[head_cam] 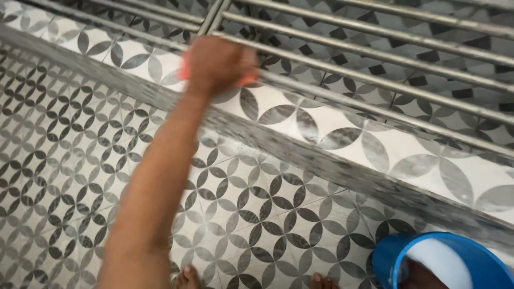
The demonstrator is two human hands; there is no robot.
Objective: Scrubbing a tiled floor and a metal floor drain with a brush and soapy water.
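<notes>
1. Rails (375, 80), far: bare metal, dull grey sheen.
2. Floor (69, 139): patterned ceramic tile, smooth, slightly glossy.
3. Ledge strip (300, 155): marbled stone look, matt.
4. Bucket (391, 257), near right: blue plastic, glossy.

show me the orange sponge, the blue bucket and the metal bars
sponge (247, 80), head view, orange edge right of the hand
bucket (386, 258), head view, blue outer wall
bars (375, 53), head view, middle of one bar

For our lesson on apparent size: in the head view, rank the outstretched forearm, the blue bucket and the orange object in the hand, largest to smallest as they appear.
1. forearm
2. blue bucket, cut off by the frame edge and close to the camera, so its rank is unsure
3. orange object, mostly hidden by the hand
</notes>
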